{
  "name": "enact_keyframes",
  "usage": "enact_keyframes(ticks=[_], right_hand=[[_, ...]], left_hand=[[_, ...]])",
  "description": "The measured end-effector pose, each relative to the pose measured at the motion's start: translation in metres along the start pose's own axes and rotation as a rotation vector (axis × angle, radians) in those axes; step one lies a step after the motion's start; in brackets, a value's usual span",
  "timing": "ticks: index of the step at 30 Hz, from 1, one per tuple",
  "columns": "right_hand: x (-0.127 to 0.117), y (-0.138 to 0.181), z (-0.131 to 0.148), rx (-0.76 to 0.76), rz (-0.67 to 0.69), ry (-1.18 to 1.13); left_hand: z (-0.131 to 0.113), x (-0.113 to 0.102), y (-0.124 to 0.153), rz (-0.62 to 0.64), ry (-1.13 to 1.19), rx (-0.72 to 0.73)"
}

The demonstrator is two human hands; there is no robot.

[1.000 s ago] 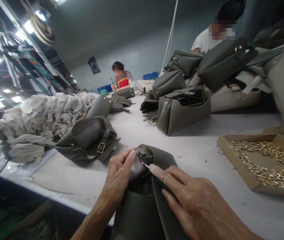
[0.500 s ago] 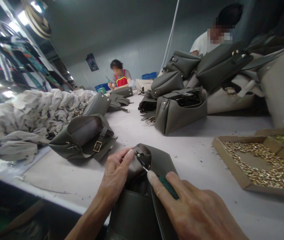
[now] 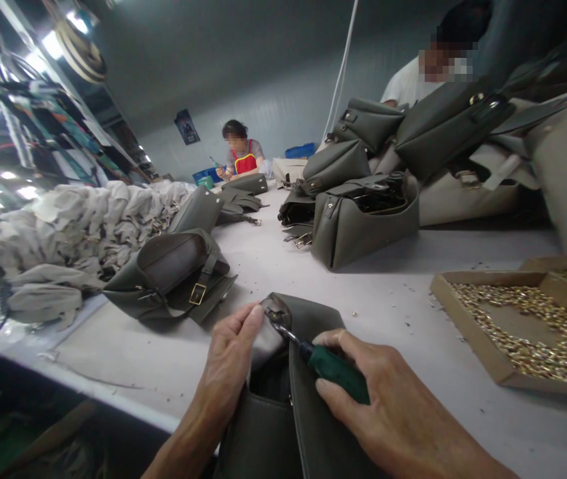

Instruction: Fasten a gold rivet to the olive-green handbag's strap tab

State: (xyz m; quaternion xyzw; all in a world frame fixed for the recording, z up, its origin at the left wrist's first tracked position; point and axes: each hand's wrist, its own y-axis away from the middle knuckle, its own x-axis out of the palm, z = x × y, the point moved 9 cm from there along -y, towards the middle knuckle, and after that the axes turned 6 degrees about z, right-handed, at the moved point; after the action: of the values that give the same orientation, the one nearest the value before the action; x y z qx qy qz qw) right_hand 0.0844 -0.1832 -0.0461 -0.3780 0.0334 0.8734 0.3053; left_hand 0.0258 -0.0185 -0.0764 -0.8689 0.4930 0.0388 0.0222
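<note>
A grey-green leather bag (image 3: 313, 426) lies at the near edge of the white table (image 3: 403, 299). My left hand (image 3: 230, 359) pinches the bag's upper corner, fingers closed on the leather. My right hand (image 3: 387, 412) grips a green-handled screwdriver (image 3: 333, 369). Its metal tip rests on a small fitting at that corner, just beside my left fingertips.
Another grey bag (image 3: 173, 273) lies left of mine, beside a pile of pale fabric pieces (image 3: 88, 226). More bags (image 3: 363, 213) are stacked at the middle and right. A cardboard tray of gold hardware (image 3: 522, 326) sits at right. Two other people work at the far end.
My right hand has drawn back along the screwdriver, so the green handle now shows. The index finger that lay stretched along the shaft is now curled. The left hand has stayed pinching the corner.
</note>
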Motion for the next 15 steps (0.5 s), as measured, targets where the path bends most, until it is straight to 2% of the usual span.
enact_keyframes(ticks=[2,5,7,10,15], right_hand=[[-0.002,0.003,0.01,-0.141,-0.078,0.088],[0.005,0.017,0.03,-0.416,-0.228,0.388],[0.013,0.025,0.038,-0.547,-0.282,0.581],[0.017,0.029,0.047,-0.668,-0.287,0.717],[0.028,0.027,0.064,-0.778,-0.188,0.952]], left_hand=[[-0.001,0.0,0.0,-0.001,0.008,-0.002],[0.001,0.001,0.0,-0.011,0.047,-0.023],[0.002,0.003,-0.001,-0.004,0.103,-0.031],[0.005,0.004,-0.004,0.011,0.163,-0.037],[0.008,0.004,-0.005,0.006,0.193,-0.044]])
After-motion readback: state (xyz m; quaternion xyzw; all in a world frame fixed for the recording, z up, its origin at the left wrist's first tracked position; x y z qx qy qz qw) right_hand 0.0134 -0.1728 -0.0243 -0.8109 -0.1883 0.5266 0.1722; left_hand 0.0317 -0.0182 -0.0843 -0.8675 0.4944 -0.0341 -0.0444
